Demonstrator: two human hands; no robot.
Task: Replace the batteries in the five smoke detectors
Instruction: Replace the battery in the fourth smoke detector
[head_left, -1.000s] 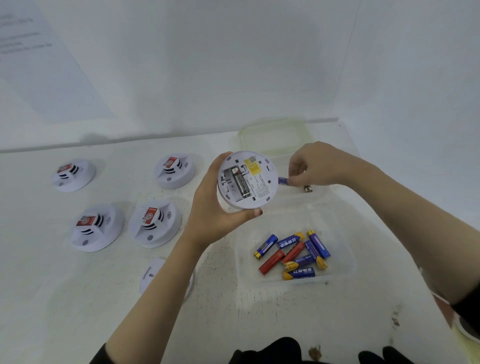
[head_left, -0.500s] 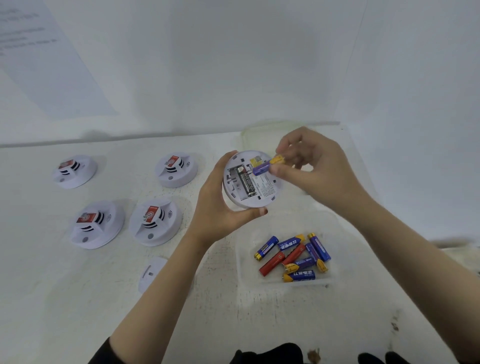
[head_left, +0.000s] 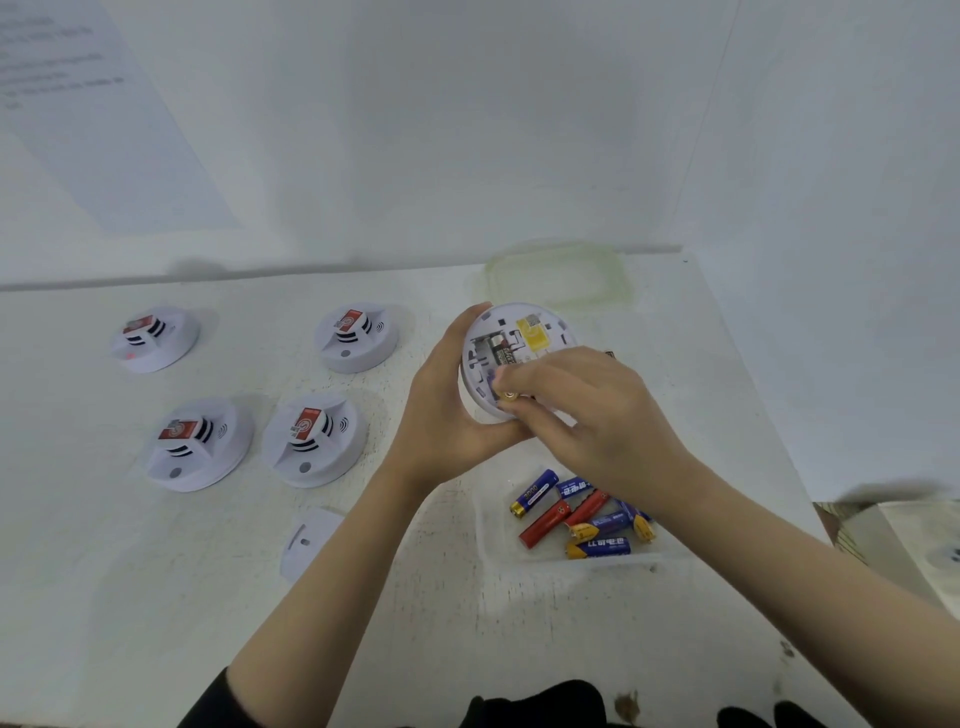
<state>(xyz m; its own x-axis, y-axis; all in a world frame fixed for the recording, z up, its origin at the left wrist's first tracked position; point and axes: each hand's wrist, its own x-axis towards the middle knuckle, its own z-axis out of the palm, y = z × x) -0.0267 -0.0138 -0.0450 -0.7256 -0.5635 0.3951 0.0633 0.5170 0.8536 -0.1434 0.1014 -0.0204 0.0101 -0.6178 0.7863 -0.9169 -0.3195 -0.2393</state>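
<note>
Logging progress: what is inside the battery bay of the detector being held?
One dark battery sits in the held detector; the right hand presses a gold-tipped battery in beside it, covering the rest.

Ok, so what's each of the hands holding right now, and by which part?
The left hand grips the open smoke detector by its rim. The right hand pinches a battery near its gold end, at the detector's compartment.

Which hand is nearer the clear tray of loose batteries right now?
Right. The right hand is just behind the tray, wrist over it, pinching a battery at the smoke detector; the left hand holds that detector farther up and left.
</note>
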